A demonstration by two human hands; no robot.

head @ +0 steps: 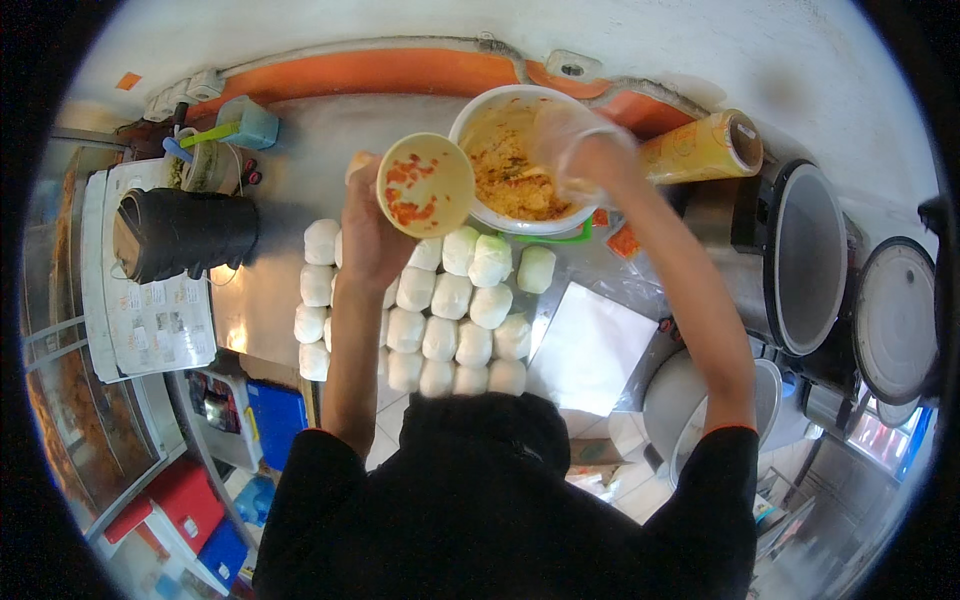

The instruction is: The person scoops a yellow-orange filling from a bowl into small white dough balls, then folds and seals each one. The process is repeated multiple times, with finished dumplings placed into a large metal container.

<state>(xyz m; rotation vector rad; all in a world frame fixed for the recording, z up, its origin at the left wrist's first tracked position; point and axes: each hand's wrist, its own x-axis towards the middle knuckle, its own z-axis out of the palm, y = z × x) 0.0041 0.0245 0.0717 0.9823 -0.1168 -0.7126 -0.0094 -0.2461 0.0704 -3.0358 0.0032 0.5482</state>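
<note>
My left hand (367,225) grips a pale yellow cup (442,161), tilted so that its inside with chopped red bits shows. Beside it, a white bowl (465,127) contains a crumbly yellow mixture (517,187) with darker and red flecks. My right hand (592,154), in a clear plastic glove, is over the bowl's right side. Motion blur hides its fingers, so I cannot tell whether it holds anything. Rows of white rounded bundles (451,296) are on the metal table below the cup, some hidden behind my left forearm.
To the right lie a stack of white sheets (592,345), a roll of yellow film (701,148) and a large steel pot (806,255). A black cylindrical case (187,232), a tub with utensils (210,169) and a blue container (251,124) are at left. An orange-painted wall band (375,71) runs behind.
</note>
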